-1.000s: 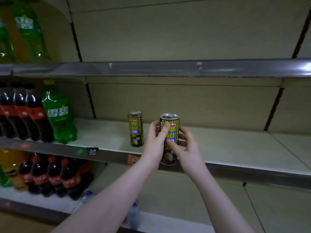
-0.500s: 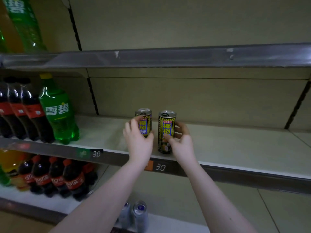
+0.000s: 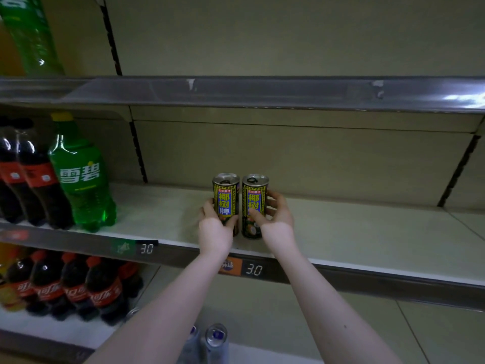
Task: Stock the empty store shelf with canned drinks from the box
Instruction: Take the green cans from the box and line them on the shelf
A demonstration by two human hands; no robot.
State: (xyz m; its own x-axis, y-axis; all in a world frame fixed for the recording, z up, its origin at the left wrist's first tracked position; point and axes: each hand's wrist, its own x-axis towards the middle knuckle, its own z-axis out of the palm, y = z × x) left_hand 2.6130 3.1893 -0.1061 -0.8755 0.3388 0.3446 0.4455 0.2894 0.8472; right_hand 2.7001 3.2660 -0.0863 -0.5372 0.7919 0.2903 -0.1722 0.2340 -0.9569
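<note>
The left grip (image 3: 214, 227) is now curled round the left can (image 3: 225, 195), and the right grip (image 3: 275, 216) grasps the right can (image 3: 254, 198), one finger lying across its label. A second ago both were together on one can only, and the other can stood alone, a little more to the left and further back on the shelf (image 3: 367, 232). Half a second ago the left one had already gone to that other can. Now the two cans stand upright just beside each other near the front edge, with a thin dark gap between them. Lower down the left grip hides the place, so I cannot tell if they touch there. Both labels face forward.

I judge that this means the first pair is being set in a row and straightened, so the stocking is only at its start. The shelf to the right of the cans is bare, and to the left there is free space up to the green bottle (image 3: 81, 179). The box is not in view. More cans (image 3: 215, 337) show on the lowest shelf, between the arms.
</note>
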